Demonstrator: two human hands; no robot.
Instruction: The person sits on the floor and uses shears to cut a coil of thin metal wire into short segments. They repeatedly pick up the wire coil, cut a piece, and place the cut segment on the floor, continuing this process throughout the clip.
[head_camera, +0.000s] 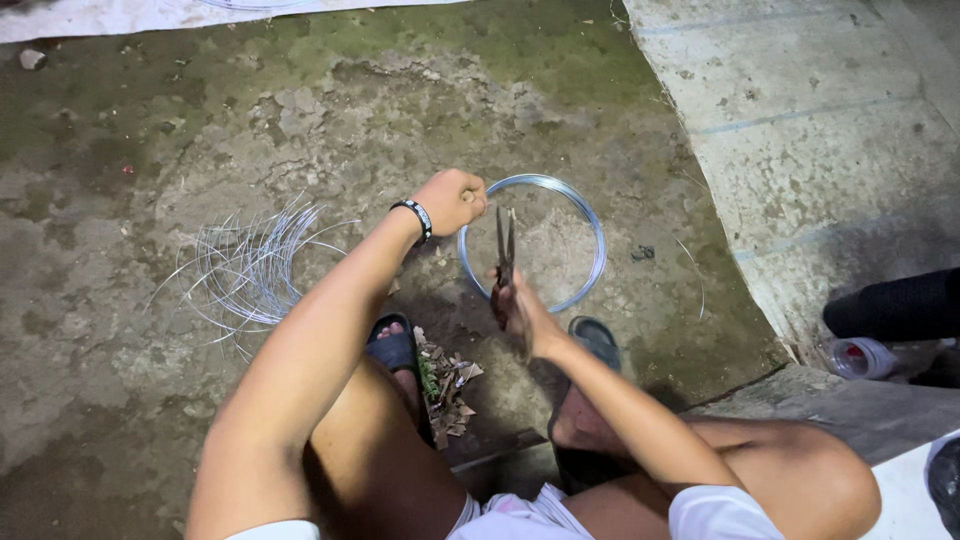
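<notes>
A round coil of thin silver wire (592, 225) lies on the rough concrete ground in front of me. My left hand (450, 200), with a black band on its wrist, is closed on the coil's left edge. My right hand (522, 310) grips a pair of long-nosed pliers (505, 245), whose jaws point up over the inside of the coil. I sit low with both knees spread and dark sandals on my feet.
Several cut, curved wire pieces (250, 265) lie in a loose pile at the left. Dry leaves (448, 385) sit between my feet. A raised concrete slab (800, 120) fills the right side, with a dark cylinder (890, 305) and a small clear container (862, 357) beside it.
</notes>
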